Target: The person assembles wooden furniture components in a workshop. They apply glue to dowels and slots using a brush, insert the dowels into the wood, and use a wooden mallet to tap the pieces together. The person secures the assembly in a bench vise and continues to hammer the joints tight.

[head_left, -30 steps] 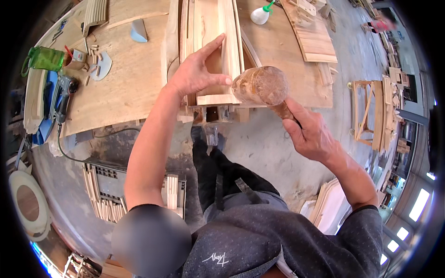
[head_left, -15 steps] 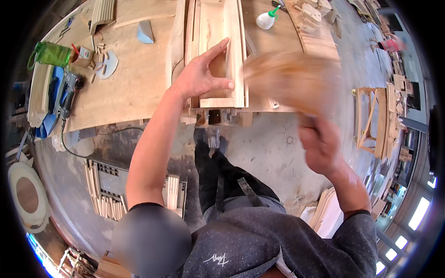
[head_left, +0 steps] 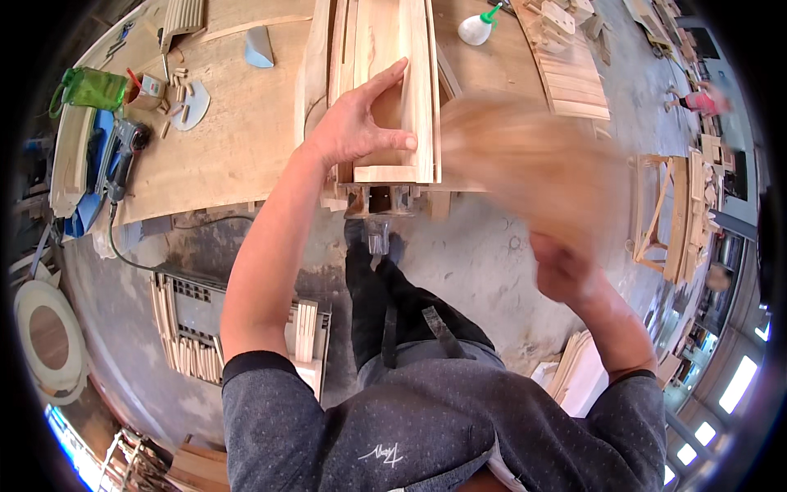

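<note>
A long, trough-like wooden frame of pale rails lies on the workbench, its near end at the bench edge. My left hand rests on that end, thumb and forefinger spread wide against the right rail; its other fingers are mostly hidden. To the right, my right hand is wrapped round the handle of what looks like a wooden mallet. Motion smears the mallet into a broad tan blur, with its far end close beside the frame's right side. A short crosspiece spans the frame's near end.
On the workbench stand a white glue bottle with a green tip, a green jug, a power drill and several dowels. Metal framework shows under the frame. Wood strips lie low on the left.
The blurred mallet and my right hand have shifted slightly down and to the right. My left hand keeps its place on the frame.
</note>
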`<state>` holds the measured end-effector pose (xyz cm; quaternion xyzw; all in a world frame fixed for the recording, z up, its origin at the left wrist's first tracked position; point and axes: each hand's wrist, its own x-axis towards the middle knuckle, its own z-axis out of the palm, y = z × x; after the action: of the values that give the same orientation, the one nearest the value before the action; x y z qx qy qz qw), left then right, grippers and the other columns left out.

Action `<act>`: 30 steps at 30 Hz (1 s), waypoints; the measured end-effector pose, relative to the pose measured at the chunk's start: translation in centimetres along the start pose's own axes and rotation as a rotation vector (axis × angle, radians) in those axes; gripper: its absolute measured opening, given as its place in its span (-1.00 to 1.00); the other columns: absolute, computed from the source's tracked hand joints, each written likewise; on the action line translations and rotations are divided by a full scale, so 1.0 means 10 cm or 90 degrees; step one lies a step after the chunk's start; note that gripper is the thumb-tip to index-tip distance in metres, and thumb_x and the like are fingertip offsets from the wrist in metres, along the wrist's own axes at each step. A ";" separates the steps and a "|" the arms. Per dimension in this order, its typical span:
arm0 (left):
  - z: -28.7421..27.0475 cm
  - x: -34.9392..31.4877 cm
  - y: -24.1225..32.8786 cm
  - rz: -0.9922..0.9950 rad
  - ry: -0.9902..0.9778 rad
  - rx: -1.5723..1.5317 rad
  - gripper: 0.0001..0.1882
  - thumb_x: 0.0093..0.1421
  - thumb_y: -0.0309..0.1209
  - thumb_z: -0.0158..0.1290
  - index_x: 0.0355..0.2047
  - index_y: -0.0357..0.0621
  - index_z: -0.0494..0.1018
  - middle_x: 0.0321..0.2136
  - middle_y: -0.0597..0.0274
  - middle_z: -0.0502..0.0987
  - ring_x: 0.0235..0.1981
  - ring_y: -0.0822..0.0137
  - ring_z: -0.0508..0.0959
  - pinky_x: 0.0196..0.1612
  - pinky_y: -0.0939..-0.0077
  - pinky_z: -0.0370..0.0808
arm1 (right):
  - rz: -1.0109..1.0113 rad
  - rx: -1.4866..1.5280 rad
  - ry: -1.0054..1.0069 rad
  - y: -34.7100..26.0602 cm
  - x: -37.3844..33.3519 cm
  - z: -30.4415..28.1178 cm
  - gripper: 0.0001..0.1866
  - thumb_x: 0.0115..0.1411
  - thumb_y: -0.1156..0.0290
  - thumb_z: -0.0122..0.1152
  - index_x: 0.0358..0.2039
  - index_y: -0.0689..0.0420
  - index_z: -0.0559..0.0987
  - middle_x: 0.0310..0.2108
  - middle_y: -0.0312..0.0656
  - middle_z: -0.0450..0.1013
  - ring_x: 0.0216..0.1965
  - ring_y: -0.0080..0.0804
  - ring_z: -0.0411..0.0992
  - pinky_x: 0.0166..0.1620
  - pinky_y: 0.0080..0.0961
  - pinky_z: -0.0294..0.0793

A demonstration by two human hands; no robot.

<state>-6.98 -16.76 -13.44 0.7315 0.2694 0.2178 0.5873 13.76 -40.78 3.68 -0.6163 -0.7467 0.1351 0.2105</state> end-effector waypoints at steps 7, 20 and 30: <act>-0.03 -0.01 0.08 -0.002 -0.006 0.031 0.29 -0.21 0.04 0.57 0.49 0.02 0.16 0.37 0.10 0.37 0.41 0.18 0.32 0.46 0.29 0.23 | 0.171 0.134 -0.078 -0.07 0.04 0.04 -0.53 0.27 0.56 0.12 0.21 0.27 0.45 -0.31 0.06 0.54 -0.33 -0.05 0.54 -0.23 -0.25 0.54; -0.04 -0.07 0.03 0.019 0.004 0.030 0.14 -0.06 -0.19 0.53 0.47 -0.10 0.17 0.38 0.06 0.35 0.40 0.20 0.33 0.44 0.30 0.25 | 0.213 0.171 -0.105 -0.02 -0.02 0.22 -0.42 0.31 0.44 0.22 0.33 0.21 0.37 -0.13 0.16 0.59 -0.12 0.15 0.59 -0.07 -0.17 0.60; 0.08 0.03 -0.07 -0.006 -0.053 -0.230 0.32 -0.18 -0.08 0.60 0.46 -0.36 0.09 0.34 -0.03 0.35 0.37 0.16 0.34 0.42 0.25 0.27 | 0.259 0.293 -0.058 -0.03 -0.37 0.14 -0.37 0.43 0.24 0.05 0.44 0.11 0.20 -0.31 0.21 0.54 -0.30 0.26 0.54 -0.22 -0.03 0.53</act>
<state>-6.37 -17.04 -14.29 0.6214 0.2048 0.2293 0.7207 13.41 -44.35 2.02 -0.6827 -0.5667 0.3673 0.2791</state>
